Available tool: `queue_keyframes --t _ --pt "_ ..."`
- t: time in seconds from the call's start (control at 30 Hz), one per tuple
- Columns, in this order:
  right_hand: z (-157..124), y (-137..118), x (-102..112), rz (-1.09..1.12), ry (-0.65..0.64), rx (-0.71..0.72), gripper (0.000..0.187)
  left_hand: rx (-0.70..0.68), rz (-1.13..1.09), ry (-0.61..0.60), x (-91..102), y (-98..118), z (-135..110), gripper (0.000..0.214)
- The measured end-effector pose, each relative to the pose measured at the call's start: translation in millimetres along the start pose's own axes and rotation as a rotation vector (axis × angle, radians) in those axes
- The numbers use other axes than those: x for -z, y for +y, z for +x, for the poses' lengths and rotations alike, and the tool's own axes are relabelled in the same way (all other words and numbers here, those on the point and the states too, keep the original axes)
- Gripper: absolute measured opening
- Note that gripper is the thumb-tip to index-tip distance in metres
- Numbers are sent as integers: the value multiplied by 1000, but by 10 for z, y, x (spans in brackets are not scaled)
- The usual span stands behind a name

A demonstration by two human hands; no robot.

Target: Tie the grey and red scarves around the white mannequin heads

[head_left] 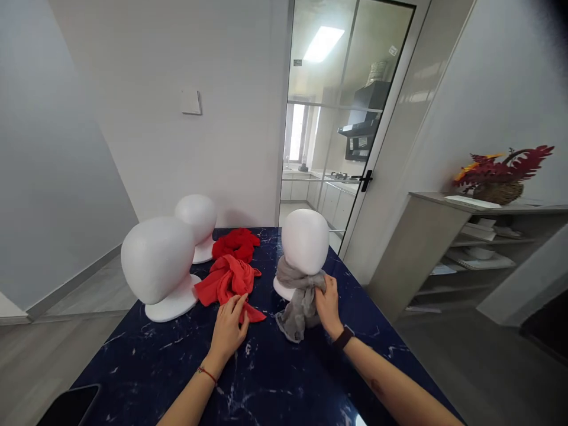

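Observation:
A grey scarf (298, 299) is wrapped round the neck of a white foam mannequin head (305, 239), its knotted front and loose end hanging over the base. My right hand (327, 305), with a dark band at the wrist, is closed on the scarf's right side by the knot. My left hand (228, 325) lies at the near edge of a crumpled coral-red scarf (228, 277), fingers lightly bent and apart, fingertips touching the cloth. Behind that lies a deeper red scarf (236, 244). Two bare foam heads, a near one (157, 257) and a farther one (197, 220), stand at the left.
Everything stands on a dark blue marbled table (261, 378). A black phone (68, 405) lies at its near left corner. Past the table are a wall and a glass door (328, 136). Grey shelves (470, 248) on the right carry a flower basket (499, 192).

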State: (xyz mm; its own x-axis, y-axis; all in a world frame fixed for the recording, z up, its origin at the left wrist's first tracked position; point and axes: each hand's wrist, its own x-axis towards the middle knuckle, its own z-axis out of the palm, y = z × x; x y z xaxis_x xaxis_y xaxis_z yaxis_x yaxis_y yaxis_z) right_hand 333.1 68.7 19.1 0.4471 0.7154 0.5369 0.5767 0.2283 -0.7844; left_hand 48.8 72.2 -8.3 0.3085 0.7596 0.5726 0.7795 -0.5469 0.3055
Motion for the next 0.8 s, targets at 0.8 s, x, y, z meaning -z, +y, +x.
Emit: queue_keyframes --t 0.8 --pt "-707 -332 334 -115 -533 362 22 -202 -232 -67 -2 622 -217 32"
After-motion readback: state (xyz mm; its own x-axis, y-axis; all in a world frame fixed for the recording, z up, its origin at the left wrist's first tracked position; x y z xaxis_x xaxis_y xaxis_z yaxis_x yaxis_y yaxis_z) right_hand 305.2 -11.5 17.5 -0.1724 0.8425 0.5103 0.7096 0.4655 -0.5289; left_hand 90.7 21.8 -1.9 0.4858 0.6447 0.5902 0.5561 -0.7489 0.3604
